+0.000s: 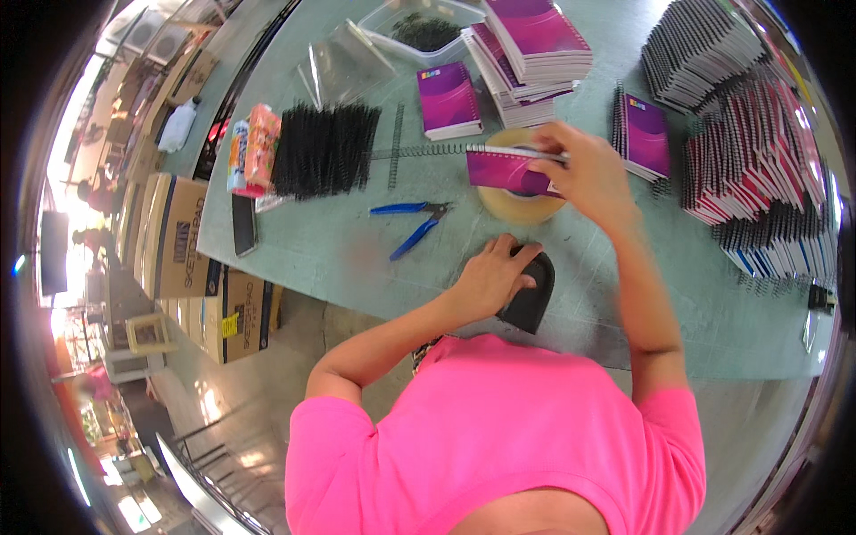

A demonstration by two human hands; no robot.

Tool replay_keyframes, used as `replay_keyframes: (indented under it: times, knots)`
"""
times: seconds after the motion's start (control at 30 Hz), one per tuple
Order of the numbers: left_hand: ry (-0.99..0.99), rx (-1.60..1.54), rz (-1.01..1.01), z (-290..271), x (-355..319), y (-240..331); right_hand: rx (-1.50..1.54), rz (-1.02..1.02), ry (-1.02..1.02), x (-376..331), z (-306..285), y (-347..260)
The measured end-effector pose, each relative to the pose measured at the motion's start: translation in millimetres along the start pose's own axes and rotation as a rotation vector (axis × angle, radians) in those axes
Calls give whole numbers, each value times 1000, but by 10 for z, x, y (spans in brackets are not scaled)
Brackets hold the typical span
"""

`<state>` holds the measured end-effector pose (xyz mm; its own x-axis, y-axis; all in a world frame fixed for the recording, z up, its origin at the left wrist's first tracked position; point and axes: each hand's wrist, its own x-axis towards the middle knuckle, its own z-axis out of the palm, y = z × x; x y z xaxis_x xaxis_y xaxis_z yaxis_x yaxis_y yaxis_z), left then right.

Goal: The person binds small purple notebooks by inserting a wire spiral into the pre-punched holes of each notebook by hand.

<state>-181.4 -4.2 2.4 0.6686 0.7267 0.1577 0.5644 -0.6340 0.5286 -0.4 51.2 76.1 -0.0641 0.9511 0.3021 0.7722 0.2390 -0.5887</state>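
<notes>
My right hand (588, 171) pinches a small purple notebook (510, 169) by its right end, tilted so its punched edge faces up. A black spiral coil (428, 152) stretches out to the left from that edge. Below the notebook is a roll of clear tape (519, 209), partly covered by it. My left hand (493, 278) is closed over the left side of a black, round-topped block (531, 299) near the table's front edge. Blue-handled cutting pliers (417, 223) lie with their handles spread, left of the tape roll.
A dense bundle of black coils (325, 150) lies at left, beside orange packets (260, 147) and a phone (243, 225). Behind are a clear tub of coils (426, 34) and stacked purple notebooks (539, 49). Bound notebooks (749, 156) crowd the right; cartons (178, 236) stand off the left edge.
</notes>
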Motion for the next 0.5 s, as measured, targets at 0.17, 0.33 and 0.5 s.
replay_keyframes:
  times: [0.17, 0.33, 0.5]
  knots:
    - [417, -108, 15, -917, 463, 16, 855, 297, -55, -226, 35, 535]
    - [267, 66, -50, -803, 479, -227, 971, 311, -57, -113, 180, 550]
    - [371, 95, 50, -958, 606, -310, 969, 325, -53, -157, 299, 567]
